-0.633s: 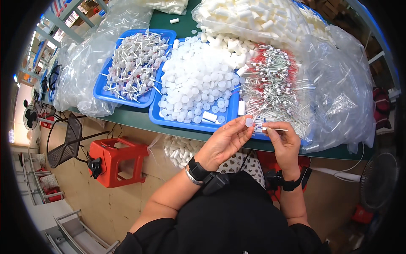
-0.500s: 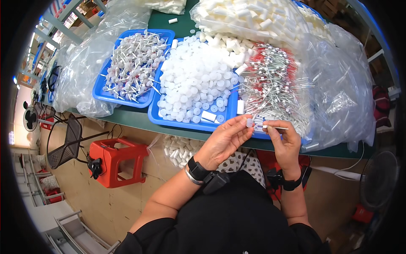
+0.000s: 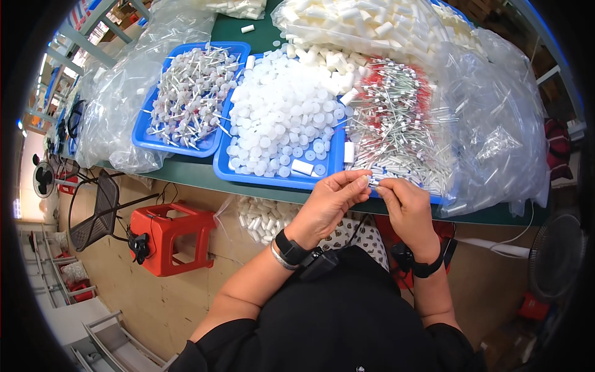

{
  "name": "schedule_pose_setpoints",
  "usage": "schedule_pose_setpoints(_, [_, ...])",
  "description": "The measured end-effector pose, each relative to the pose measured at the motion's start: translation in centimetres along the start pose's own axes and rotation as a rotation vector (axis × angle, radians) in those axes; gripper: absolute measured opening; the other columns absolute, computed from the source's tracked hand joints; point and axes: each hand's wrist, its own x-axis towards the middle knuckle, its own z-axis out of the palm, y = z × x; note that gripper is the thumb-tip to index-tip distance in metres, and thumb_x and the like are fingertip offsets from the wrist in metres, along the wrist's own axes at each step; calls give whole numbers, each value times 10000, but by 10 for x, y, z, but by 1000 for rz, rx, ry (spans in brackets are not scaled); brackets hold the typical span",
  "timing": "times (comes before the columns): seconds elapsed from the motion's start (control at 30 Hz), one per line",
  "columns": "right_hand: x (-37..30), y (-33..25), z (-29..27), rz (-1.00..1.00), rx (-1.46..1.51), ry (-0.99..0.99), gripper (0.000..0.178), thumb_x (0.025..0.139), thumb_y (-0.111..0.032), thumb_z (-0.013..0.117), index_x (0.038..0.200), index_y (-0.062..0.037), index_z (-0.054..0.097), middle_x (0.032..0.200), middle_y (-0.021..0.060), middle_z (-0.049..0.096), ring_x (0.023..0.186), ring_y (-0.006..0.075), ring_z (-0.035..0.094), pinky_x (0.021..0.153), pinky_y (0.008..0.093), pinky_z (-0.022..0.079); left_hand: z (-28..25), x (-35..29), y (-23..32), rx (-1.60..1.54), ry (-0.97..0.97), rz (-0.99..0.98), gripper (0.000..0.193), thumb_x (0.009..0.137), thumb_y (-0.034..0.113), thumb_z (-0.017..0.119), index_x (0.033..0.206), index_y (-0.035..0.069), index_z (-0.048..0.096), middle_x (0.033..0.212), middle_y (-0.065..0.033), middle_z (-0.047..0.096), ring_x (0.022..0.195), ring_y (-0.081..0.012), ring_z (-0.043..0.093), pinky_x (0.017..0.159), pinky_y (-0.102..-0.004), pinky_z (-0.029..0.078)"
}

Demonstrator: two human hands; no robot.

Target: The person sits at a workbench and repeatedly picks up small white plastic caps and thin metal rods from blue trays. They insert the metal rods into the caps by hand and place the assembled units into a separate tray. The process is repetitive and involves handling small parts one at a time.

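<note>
Just over the front edge of the blue trays, my two hands meet fingertip to fingertip. My left hand (image 3: 338, 201) pinches a small translucent plastic disc, mostly covered by the fingers now. My right hand (image 3: 407, 208) is closed on a thin pin with a white end (image 3: 372, 181), whose shaft is hidden by the curled fingers. The white end touches or nearly touches the disc; which, I cannot tell. Nearest my hands are a heap of translucent discs (image 3: 282, 118) in the middle blue tray (image 3: 273, 180) and a pile of white-ended pins with red parts (image 3: 396, 105).
A blue tray (image 3: 176, 149) on the left holds pins fitted with discs. White foam-like cylinders fill a clear bag (image 3: 365, 25) at the back. Plastic bags (image 3: 496, 130) lie right. A red stool (image 3: 173, 239) and a fan (image 3: 558, 254) stand beside the table.
My right hand has turned and moved left, bringing the pin's white end up to the disc in my left fingers. The pin's shaft and the disc have become mostly hidden.
</note>
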Motion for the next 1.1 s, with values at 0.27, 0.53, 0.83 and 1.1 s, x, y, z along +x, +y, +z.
schedule_pose_setpoints(0.27, [-6,-1,13,34,28,54,62,878,-37,619,895,22,621,704,159,630,578,291,617,524,343,468,-5,2,-13,-34,-29,-45,293,949,168,604,1180,-12,605,902,-32,651,796,-88,613,744,-218,525])
schedule_pose_setpoints(0.53, [0,2,14,70,81,-11,96,895,-79,617,918,11,642,736,160,644,594,284,627,532,336,473,-4,0,-5,-31,26,-30,296,959,181,591,1189,-6,596,885,-23,648,761,-76,606,719,-221,528])
schedule_pose_setpoints(0.83, [22,51,-1,-137,-581,-68,96,832,-62,628,896,7,646,823,151,616,762,351,610,680,401,486,-9,1,13,-60,96,133,327,977,208,557,1216,-14,532,1056,-126,636,1006,-224,646,878,-305,551])
schedule_pose_setpoints(1.1, [21,44,-2,-56,-315,2,78,814,-59,664,869,-19,625,817,138,627,731,303,634,617,388,493,-8,2,9,-83,108,132,321,982,182,543,1235,-13,514,1078,-134,625,1062,-236,631,908,-314,544])
